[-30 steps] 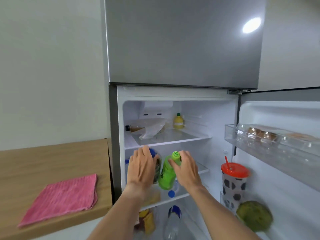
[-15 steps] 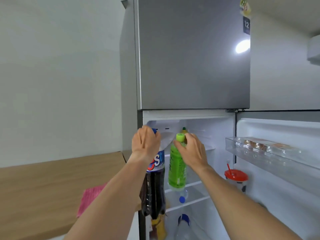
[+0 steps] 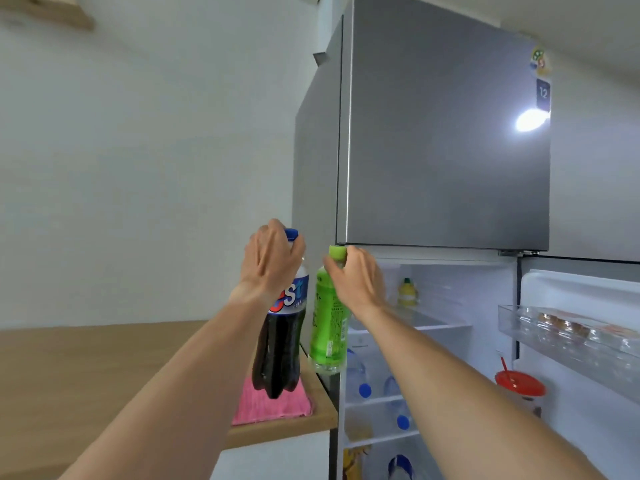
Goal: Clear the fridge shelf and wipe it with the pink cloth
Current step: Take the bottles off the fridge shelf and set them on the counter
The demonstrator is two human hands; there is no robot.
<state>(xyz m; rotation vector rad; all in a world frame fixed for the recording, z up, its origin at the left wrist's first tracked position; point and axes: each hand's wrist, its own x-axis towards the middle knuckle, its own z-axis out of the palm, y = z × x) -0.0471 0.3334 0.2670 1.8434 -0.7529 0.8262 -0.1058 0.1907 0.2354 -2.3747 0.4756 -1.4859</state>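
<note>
Head view: cola bottle (image 3: 277,344) hides pink cloth (image 3: 270,405).

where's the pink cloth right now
In the head view the pink cloth lies low and centre-left on the wooden counter, at its corner beside the fridge, partly hidden behind the cola bottle.

Wood counter (image 3: 104,368) is mostly bare over at 9 o'clock, loads of room there. Only the pink cloth (image 3: 273,403) takes up its corner by the fridge, right below the hanging cola bottle (image 3: 280,348). Over at 3 o'clock the open door's tray (image 3: 568,336) sticks out, and water bottles (image 3: 360,379) crowd the lower shelves around 5.
</note>
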